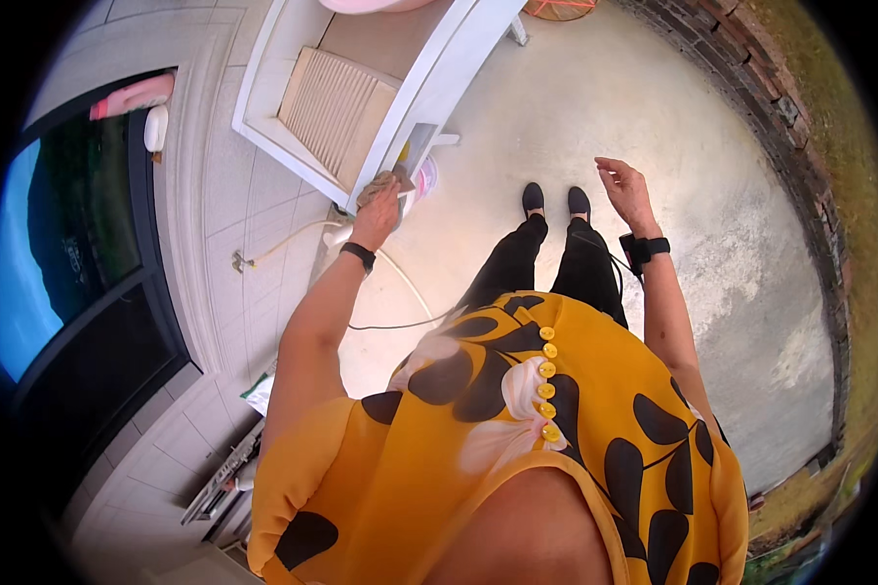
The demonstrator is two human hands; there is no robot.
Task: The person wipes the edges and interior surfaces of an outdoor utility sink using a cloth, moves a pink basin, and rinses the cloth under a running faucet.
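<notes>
My left hand [377,221] grips a crumpled grey-brown cloth [374,189] at the near front corner of a white laundry sink [412,95]. Part of the cloth is hidden by my fingers. A ribbed washboard [336,99] slopes inside the sink, just beyond that hand. Below the sink's front edge, partly covered, a bucket [427,178] shows on the floor. My right hand [625,194] hangs over the concrete floor to the right of my shoes [533,197]. Nothing is in it, and its fingers are slightly bent.
A pink basin [373,4] rests at the sink's far end. Pink and white bottles, the pink one [133,96] larger, stand on the window ledge at left. From a wall tap [241,261] a pale hose [406,276] runs across the floor. A brick border [812,172] curves along the right.
</notes>
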